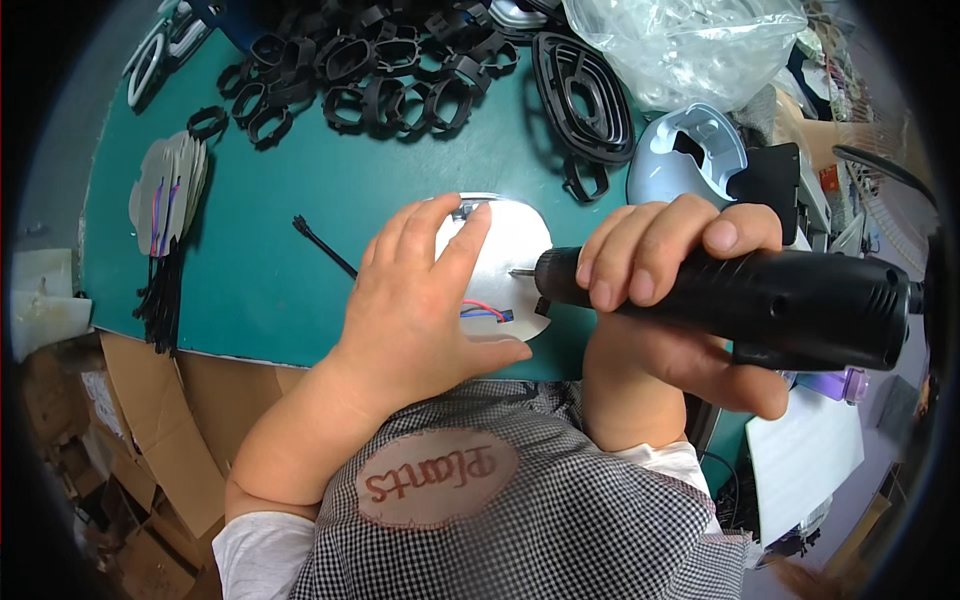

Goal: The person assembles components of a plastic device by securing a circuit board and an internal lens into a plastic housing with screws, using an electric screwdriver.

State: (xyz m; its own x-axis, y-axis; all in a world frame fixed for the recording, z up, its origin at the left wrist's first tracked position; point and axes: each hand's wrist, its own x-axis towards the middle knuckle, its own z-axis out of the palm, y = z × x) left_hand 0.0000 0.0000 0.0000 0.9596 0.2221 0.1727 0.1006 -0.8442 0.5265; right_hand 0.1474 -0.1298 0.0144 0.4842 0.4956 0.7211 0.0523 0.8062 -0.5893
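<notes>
Head view: screwdriver (800, 305) over white plate (514, 232)

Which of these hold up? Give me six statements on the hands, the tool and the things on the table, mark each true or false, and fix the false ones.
1. The right hand holds a black electric screwdriver. True.
2. The left hand is spread over a round silver plate. True.
3. The screwdriver's bit points away from the plate. False: it points in over the plate.
4. The table is red. False: it is green.
5. Many black rings lie toward the far side of the table. True.
6. The light blue shell lies to the left of the plate. False: it lies to the right, beyond the right hand.
</notes>
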